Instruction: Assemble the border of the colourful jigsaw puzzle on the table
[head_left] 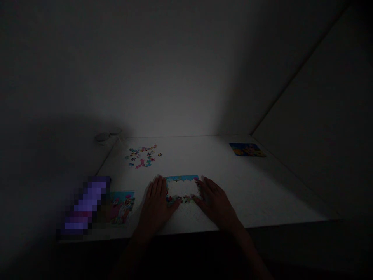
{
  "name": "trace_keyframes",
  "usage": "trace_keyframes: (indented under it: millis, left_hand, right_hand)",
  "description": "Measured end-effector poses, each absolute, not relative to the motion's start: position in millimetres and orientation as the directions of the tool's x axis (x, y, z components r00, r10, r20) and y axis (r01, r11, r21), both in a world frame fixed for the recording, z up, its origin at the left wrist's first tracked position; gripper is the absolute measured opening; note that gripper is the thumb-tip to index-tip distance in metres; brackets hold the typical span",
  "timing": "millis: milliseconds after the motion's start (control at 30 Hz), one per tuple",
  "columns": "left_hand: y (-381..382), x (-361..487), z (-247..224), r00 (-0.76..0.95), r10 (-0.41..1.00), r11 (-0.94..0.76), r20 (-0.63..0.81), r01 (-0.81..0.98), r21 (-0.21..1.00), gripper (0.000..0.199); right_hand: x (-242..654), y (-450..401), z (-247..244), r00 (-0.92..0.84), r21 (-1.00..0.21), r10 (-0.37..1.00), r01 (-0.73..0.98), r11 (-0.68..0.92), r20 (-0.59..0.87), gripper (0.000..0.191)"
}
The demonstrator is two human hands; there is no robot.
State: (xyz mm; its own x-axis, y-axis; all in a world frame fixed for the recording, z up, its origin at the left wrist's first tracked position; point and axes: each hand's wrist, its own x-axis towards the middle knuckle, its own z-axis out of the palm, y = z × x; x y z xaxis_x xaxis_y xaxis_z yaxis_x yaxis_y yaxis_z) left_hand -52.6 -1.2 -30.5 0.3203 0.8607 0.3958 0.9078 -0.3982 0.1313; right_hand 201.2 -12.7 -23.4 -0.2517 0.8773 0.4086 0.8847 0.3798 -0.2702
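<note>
On the white table, between my hands, lies a jigsaw puzzle frame (182, 178) made of joined border pieces, its middle showing bare white. My left hand (155, 206) rests flat along its left side, fingers stretched forward and thumb at the bottom left corner. Along the right side lies my right hand (217, 202), fingers extended, with its thumb touching the bottom edge. Parts of both side edges are hidden under the hands. Farther back to the left, loose puzzle pieces (142, 157) are scattered in a group.
A colourful picture card (121, 206) lies left of my left hand, next to a pixelated purple-lit device (86, 206). Another dark picture card (247, 149) is at the back right. White glasses-like shapes (107, 136) show at the back left. Walls border the table (279, 198); the light is dim.
</note>
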Motion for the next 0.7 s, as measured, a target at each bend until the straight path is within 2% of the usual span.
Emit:
trace_keyframes:
  millis: [700]
  left_hand:
    - [-5.2, -50.3, -28.8, 0.273, 0.9, -0.339, 0.338, 0.928, 0.154, 0.084]
  right_hand:
    - [203.7, -10.6, -29.5, -0.29, -0.266, 0.842, 0.858, 0.439, 0.454, 0.057]
